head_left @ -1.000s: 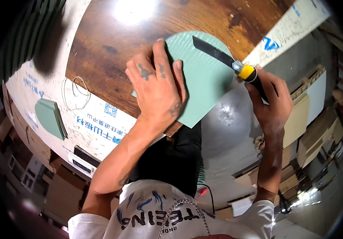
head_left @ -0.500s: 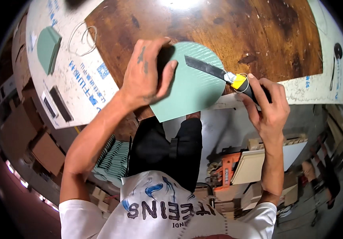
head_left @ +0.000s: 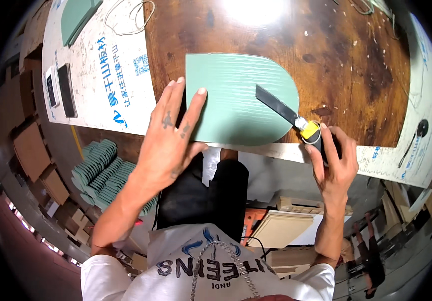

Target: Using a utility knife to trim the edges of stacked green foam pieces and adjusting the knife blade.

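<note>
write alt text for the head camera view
The left hand presses a flat green panel with one rounded end onto a worn brown wooden tabletop, while the right hand holds a yellow-collared utility knife, its dark blade lying across the panel.

View: a single head-worn fisheye camera.
Direction: it looked steeply down over the person's chest at the wooden workbench (head_left: 326, 55).
Range: close, within arm's reach.
Distortion: straight edges bent toward the rim.
</note>
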Demonstrator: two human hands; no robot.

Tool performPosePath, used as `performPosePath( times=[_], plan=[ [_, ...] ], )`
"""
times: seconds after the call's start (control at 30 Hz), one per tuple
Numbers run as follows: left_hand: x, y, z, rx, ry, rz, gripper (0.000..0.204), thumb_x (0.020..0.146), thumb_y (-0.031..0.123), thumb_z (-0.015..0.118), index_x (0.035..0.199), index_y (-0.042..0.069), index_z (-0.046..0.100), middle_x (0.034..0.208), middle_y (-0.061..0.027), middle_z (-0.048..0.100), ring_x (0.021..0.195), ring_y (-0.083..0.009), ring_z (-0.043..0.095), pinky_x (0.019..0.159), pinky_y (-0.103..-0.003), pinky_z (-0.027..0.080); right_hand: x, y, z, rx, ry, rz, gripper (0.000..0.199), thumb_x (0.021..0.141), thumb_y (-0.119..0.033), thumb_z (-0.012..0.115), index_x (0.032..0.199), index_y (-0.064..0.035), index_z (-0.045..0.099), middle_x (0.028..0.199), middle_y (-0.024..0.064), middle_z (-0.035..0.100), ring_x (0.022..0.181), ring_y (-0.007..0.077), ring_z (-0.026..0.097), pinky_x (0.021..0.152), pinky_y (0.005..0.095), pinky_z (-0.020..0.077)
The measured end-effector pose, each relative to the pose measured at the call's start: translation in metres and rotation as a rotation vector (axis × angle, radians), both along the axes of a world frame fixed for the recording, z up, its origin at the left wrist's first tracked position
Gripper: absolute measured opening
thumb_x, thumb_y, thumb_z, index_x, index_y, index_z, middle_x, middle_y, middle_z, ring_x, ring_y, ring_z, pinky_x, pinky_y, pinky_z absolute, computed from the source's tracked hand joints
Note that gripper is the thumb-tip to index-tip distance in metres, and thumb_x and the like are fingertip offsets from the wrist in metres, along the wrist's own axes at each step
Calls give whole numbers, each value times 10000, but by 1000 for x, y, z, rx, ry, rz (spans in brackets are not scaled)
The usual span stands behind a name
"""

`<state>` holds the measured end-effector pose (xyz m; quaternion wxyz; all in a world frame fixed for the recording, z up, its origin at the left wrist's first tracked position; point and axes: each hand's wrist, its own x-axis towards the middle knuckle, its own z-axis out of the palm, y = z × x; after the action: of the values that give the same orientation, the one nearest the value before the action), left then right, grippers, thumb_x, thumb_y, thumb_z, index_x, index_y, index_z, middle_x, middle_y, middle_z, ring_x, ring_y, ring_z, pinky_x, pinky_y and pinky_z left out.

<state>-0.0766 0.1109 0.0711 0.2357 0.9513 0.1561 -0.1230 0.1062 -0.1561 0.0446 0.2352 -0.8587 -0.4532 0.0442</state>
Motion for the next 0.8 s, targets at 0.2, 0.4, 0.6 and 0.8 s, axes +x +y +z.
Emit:
performPosePath(
  times=[0.2,0.4,0.6,0.8],
  plan=[
    [1,31,-15,181,-236,104,579,855,40,701,1399,37,499,1323,-207,593,1233,-366,566,1062,-449,442,-18,0,3,1,36,-67,477,731,-181,848,1158,-30,698,999,137,646,820,272,592,660,367,496],
    [65,-14,-23,219,-366,417,480,955,153,533,1338,-125,455,1383,-338,422,1284,-461,424,1084,-527,347,-48,8,-5,3,0,-226,482,738,-176,844,1166,-18,689,986,132,628,825,269,560,667,360,473],
    [104,-25,-67,362,-371,405,472,965,181,525,1330,-112,463,1246,-303,481,1147,-424,416,975,-564,330,-63,9,-7,6,61,-384,544,686,-101,864,1191,-20,678,1003,116,631,823,270,560,674,354,470],
    [99,-20,-73,396,-423,295,450,1008,211,463,1347,-86,464,1253,-272,459,1119,-385,397,955,-538,325,-65,6,-10,-28,45,-399,554,734,-198,850,1233,-54,657,1007,116,620,802,270,566,659,348,466]
  ],
)
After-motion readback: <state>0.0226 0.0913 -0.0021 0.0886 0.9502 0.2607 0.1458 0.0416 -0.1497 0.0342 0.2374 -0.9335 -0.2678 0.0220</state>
